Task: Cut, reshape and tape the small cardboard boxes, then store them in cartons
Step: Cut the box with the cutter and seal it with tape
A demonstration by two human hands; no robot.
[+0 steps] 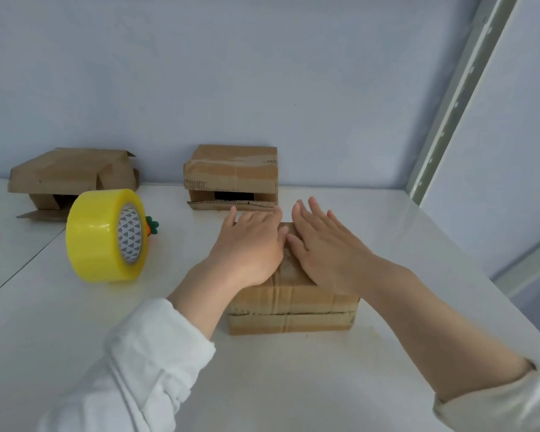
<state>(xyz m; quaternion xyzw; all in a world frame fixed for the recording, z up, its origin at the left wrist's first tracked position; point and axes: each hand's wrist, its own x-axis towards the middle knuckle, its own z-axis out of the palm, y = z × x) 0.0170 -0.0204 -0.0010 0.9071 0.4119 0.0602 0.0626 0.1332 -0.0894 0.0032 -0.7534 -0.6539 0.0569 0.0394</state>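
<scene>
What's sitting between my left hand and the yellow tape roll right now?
Mostly bare table. The left hand rests flat on the box, and only a small carrot-shaped item peeks out from behind the tape roll on the hand's side, close to the path.

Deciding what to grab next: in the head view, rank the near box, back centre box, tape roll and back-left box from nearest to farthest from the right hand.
1. Near box, under the right hand.
2. Back centre box, just ahead.
3. Tape roll, to the left.
4. Back-left box, far left.
</scene>
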